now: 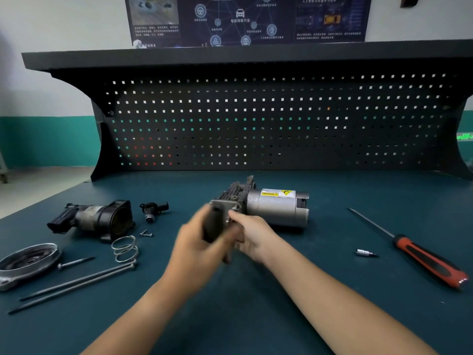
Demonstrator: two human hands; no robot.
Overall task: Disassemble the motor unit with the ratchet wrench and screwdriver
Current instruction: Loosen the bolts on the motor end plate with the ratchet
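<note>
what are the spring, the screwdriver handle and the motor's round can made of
The spring looks like bare steel wire: bright, silvery, with glints on the coils. The screwdriver handle looks like moulded plastic or rubber, red with black grip inlays and a slight gloss. The motor can is metal, probably plated steel or aluminium: dull grey and scuffed, with a yellow warning label stuck on it.

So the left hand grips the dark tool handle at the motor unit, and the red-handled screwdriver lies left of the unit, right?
Not quite: the head view shows the red-handled screwdriver lying to the right of the motor unit, not the left. The left hand does grip the dark tool handle at the unit.
</note>
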